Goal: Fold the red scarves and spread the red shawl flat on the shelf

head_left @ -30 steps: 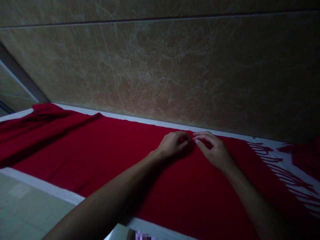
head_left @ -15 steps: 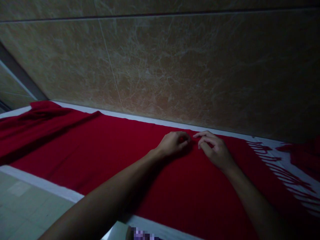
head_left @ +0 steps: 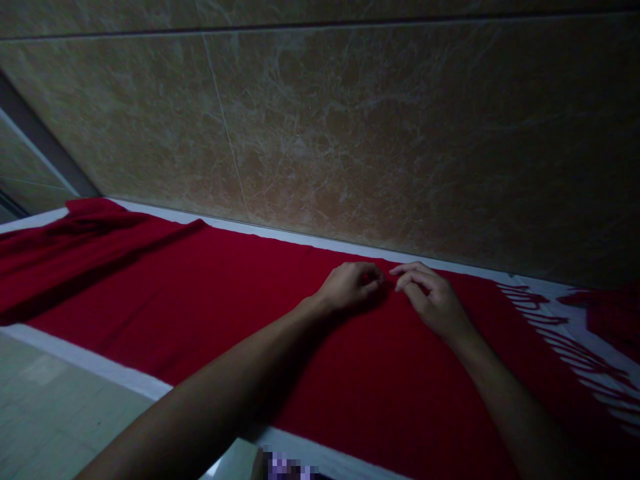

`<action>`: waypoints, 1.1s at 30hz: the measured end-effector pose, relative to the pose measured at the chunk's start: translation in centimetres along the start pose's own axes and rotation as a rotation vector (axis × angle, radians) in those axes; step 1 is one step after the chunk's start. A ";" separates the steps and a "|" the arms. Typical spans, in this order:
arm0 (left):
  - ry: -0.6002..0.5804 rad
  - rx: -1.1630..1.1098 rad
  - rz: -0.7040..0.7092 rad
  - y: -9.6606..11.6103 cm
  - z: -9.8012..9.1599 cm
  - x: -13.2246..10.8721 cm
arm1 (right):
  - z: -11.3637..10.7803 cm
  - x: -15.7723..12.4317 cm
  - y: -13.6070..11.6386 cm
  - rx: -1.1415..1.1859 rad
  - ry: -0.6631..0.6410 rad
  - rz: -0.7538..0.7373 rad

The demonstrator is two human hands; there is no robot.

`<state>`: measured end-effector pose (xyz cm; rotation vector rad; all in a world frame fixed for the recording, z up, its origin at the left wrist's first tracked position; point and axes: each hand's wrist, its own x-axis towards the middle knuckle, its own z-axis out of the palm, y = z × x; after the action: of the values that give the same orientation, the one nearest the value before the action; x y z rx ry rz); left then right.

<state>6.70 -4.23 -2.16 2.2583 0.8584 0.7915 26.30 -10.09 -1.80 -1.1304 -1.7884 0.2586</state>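
A long red scarf with a fringed end lies spread over a white surface, bunched in folds at the far left. Over its far edge, right of the middle, both hands are close together. My left hand has its fingers curled towards the thumb; anything between the tips is too small to make out. Just to its right, my right hand has the thumb and fingers drawn together in a loose pinch, the forefinger pointing left. What this pinch holds, if anything, is also unclear.
Behind the white tabletop rises a brown marbled wall. More dark red cloth lies at the far right. Pale floor tiles show at lower left, and a pale block-like object juts in at the bottom edge.
The view has shifted slightly, so everything sits a little further right. Both hands keep nearly the same pose over the scarf.
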 end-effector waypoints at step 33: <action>0.147 -0.248 0.015 2.6 -0.7 -0.1 | 0.1 0.1 -0.5 -0.078 0.063 -0.003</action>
<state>7.16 -5.69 0.05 2.0100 0.7635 1.0216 25.93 -10.25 -1.51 -1.1776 -1.7572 0.1510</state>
